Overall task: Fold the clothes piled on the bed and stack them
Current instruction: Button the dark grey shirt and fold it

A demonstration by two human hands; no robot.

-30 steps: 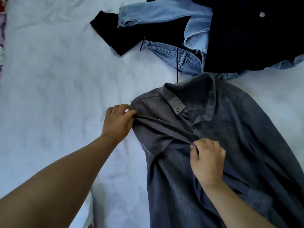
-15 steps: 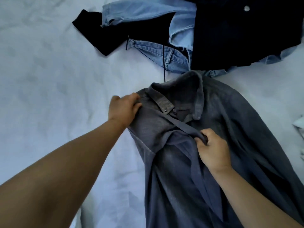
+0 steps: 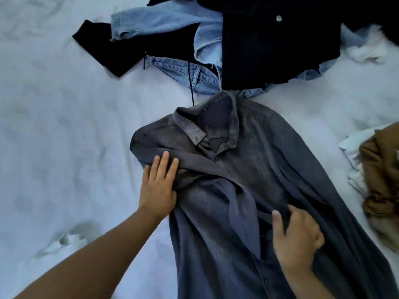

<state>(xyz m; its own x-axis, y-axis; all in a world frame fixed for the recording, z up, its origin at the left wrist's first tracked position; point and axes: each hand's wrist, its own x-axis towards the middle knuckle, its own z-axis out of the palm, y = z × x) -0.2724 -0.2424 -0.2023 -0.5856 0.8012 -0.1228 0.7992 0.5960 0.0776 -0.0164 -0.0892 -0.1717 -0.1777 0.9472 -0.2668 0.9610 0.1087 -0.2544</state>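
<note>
Left hand (image 3: 158, 186) flat with fingers straight and spread, pressing the grey shirt (image 3: 269, 169) below its collar at the left shoulder, bare left forearm stretched out, right hand (image 3: 299, 240) lower on the shirt's front, fingers loosely curled, thumb extended
</note>
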